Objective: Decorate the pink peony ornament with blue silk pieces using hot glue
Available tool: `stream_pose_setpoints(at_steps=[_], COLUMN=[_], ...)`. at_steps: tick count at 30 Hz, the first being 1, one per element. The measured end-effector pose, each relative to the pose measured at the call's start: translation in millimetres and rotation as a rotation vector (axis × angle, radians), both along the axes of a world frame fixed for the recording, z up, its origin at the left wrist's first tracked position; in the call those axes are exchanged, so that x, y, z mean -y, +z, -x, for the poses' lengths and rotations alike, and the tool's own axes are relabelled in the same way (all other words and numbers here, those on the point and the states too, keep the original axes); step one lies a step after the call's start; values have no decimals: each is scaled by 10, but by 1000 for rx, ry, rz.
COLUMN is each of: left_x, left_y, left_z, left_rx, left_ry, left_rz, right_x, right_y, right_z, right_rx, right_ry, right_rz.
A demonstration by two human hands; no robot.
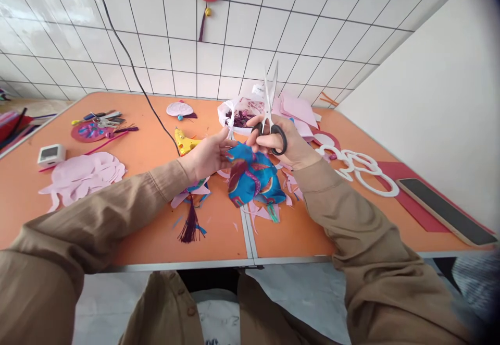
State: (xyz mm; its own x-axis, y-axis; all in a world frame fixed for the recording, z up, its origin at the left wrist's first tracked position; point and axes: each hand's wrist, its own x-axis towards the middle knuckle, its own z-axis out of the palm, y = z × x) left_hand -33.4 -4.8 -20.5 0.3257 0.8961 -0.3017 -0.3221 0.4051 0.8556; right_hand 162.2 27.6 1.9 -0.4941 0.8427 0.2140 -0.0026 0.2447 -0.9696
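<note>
The right hand [295,144] held the scissors [269,102] through their handles, the blades slightly parted and pointing up toward the wall, well off the wearer's body. The left hand [209,153] was narrow, its fingertips on the top edge of the blue cloth [253,178], and the fingers of the right hand came close to that same edge; whether they gripped it too, I cannot tell. The cloth hung just on the wearer's side of the bag [246,106], over the surface [152,246].

Handling the cloth well probably called for a light pinch near its edge, enough to steady it without creasing the folds. With the scissors in the same hand that worked by the edge, it seemed wise to have the tips face away from the left fingers and the cloth, as they did. The cloth looked soft, so a slack stretch could have slid or doubled over.

The scraps [260,214] below, on the wearer's side of the bag, could have clung to it. The glue gun [186,142], left of the bag, and the tassel [190,225], nearer the wearer and left of it, were best left unsnagged.
</note>
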Motion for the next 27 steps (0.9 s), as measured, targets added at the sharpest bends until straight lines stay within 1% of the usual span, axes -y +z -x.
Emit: stream_pose_setpoints(at_steps=[3,9,14,19,23,27], left_x=[-3,-38,-55,-91,-130,-173], left_y=[-40,-30,-30,-53,-64,-110], left_z=[62,130,189,223,251,304], left_rx=[-76,-186,-349,-605,-634,-579], left_ry=[12,31,70,122,127,45], left_rz=[-9,-47,-162,-344,-433,-516], right_x=[-50,-86,-27,-3,-29,-73], right_y=[-28,-68,-40,-27,-39,-47], right_z=[-10,-40,-5,14,-3,-25], right_rx=[-18,14,52,75,72,31], right_ry=[-50,-42,-50,-43,-53,-82], right_rz=[15,9,3,2,0,-2])
